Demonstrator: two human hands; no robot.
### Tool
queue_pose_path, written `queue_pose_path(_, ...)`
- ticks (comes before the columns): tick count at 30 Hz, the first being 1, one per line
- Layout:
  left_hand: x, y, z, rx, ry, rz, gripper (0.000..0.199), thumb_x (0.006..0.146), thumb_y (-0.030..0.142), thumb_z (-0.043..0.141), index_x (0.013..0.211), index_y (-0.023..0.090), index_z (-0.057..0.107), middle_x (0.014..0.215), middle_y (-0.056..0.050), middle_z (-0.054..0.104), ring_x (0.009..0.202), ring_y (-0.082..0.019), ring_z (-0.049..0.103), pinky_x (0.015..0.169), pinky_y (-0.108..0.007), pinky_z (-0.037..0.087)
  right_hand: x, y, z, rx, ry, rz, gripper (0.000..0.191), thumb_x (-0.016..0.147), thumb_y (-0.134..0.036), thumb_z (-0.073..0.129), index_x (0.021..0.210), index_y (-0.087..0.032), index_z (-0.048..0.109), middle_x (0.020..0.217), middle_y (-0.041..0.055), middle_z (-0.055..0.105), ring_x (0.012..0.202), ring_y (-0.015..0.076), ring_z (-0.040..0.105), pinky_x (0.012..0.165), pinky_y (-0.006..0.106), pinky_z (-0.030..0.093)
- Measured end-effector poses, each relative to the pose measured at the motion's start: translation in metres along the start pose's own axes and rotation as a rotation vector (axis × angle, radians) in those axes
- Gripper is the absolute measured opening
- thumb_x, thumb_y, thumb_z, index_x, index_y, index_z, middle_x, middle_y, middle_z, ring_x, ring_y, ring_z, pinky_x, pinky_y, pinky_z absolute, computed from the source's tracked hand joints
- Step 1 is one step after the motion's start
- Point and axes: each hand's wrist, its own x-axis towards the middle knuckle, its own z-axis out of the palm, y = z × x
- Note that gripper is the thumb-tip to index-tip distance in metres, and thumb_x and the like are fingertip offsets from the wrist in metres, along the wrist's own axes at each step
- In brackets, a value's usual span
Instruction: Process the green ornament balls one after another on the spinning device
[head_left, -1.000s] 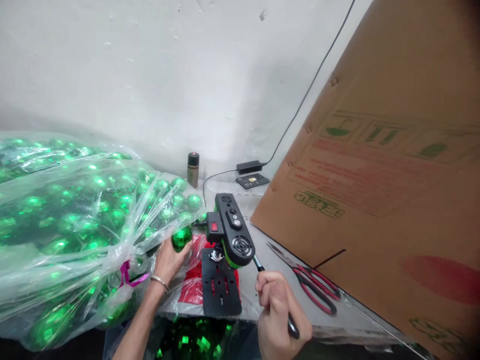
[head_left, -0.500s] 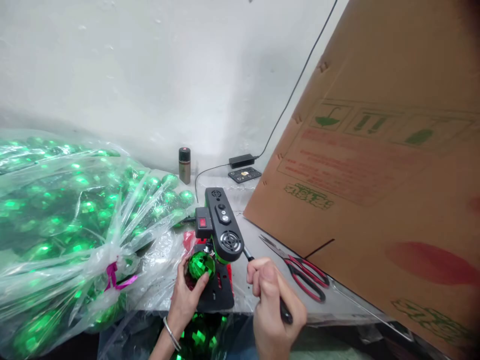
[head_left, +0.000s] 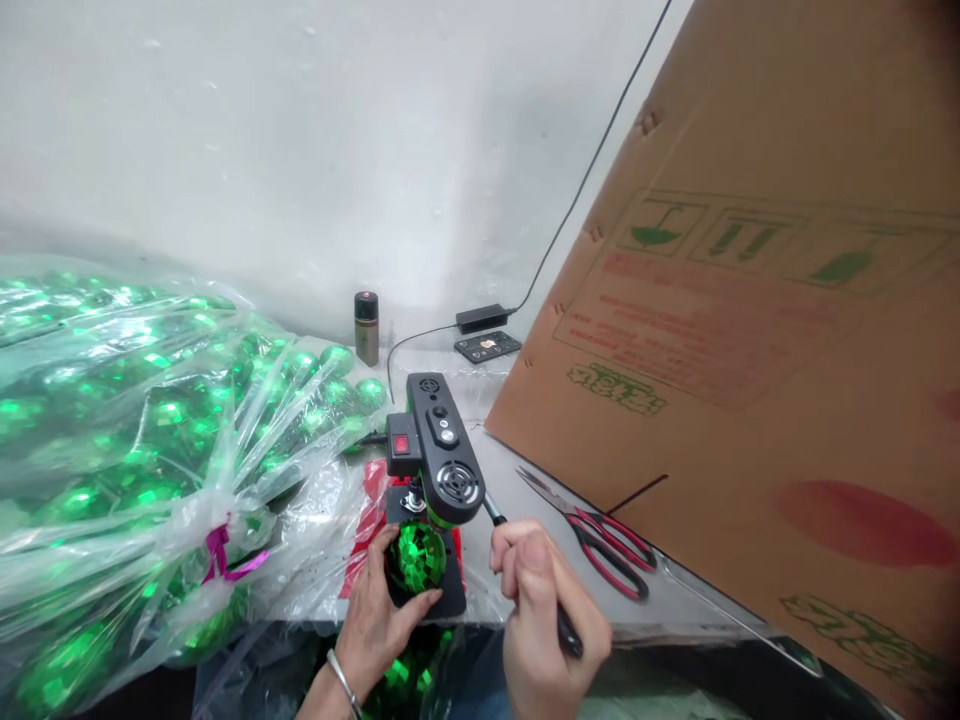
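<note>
A shiny green faceted ball is held in my left hand, with the thumb at its near side and the fingers at its left. The ball is over the black base plate of a small bench machine, just in front of its metal fitting. My right hand is wrapped round the black handle of a metal lever that sticks out from the machine's right side. A red switch sits on the machine's left box.
Clear plastic bags full of green balls fill the left side. Red-handled scissors lie right of the machine, against a large cardboard box. Behind stand a spray can, a power adapter and a phone.
My left hand has drawn the ball toward me and a little right, away from the machine's fitting, which now shows more. My right hand stays on the lever handle.
</note>
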Motion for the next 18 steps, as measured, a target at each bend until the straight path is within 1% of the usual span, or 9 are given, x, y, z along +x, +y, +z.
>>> queue_pose_path(4, 0.007, 0.0, 0.013, 0.016, 0.018, 0.095, 0.071, 0.082, 0.042, 0.092, 0.146, 0.021, 0.067, 0.15, -0.022, 0.08, 0.145, -0.048, 0.077, 0.125, -0.072, 0.062, 0.001, -0.001, 0.0, -0.01, -0.013, 0.002, 0.051, 0.124, -0.021, 0.053, 0.073, -0.023, 0.051, 0.065, -0.0044, 0.051, 0.06, 0.0122, 0.056, 0.057, 0.027, 0.042)
queue_pose_path(6, 0.015, 0.004, 0.02, 0.005, 0.005, 0.105, 0.072, 0.078, 0.039, 0.093, 0.144, 0.022, 0.068, 0.147, -0.02, 0.08, 0.145, -0.047, 0.077, 0.125, -0.072, 0.062, 0.0, 0.0, -0.001, -0.011, -0.02, 0.001, 0.05, 0.124, -0.02, 0.052, 0.074, -0.024, 0.051, 0.066, -0.0045, 0.052, 0.061, 0.012, 0.056, 0.058, 0.027, 0.043)
queue_pose_path(8, 0.022, 0.006, 0.025, -0.024, -0.019, 0.087, 0.076, 0.074, 0.037, 0.094, 0.143, 0.021, 0.067, 0.145, -0.019, 0.08, 0.141, -0.046, 0.078, 0.124, -0.071, 0.062, -0.002, 0.002, -0.002, -0.014, -0.022, -0.004, 0.049, 0.123, -0.019, 0.052, 0.074, -0.024, 0.052, 0.066, -0.0042, 0.053, 0.061, 0.0123, 0.057, 0.058, 0.027, 0.043)
queue_pose_path(11, 0.027, 0.004, 0.027, -0.064, -0.05, 0.049, 0.08, 0.07, 0.035, 0.094, 0.143, 0.021, 0.066, 0.142, -0.017, 0.08, 0.135, -0.043, 0.081, 0.122, -0.068, 0.064, -0.005, 0.005, -0.004, -0.02, -0.017, -0.02, 0.048, 0.122, -0.017, 0.053, 0.074, -0.023, 0.053, 0.066, -0.0039, 0.052, 0.061, 0.013, 0.057, 0.057, 0.027, 0.043)
queue_pose_path(14, 0.026, -0.002, 0.025, -0.066, -0.065, 0.023, 0.084, 0.067, 0.032, 0.097, 0.143, 0.022, 0.065, 0.138, -0.014, 0.081, 0.129, -0.04, 0.083, 0.119, -0.065, 0.066, -0.008, 0.007, -0.004, -0.028, -0.003, -0.032, 0.047, 0.121, -0.015, 0.053, 0.074, -0.023, 0.054, 0.065, -0.0041, 0.051, 0.059, 0.0132, 0.057, 0.056, 0.028, 0.043)
queue_pose_path(18, 0.025, -0.006, 0.024, -0.077, -0.068, 0.035, 0.084, 0.065, 0.03, 0.097, 0.142, 0.023, 0.064, 0.138, -0.015, 0.081, 0.127, -0.039, 0.084, 0.118, -0.064, 0.066, -0.012, 0.01, -0.005, -0.028, -0.002, -0.045, 0.048, 0.121, -0.017, 0.053, 0.074, -0.023, 0.053, 0.064, -0.0041, 0.051, 0.058, 0.0129, 0.056, 0.055, 0.028, 0.042)
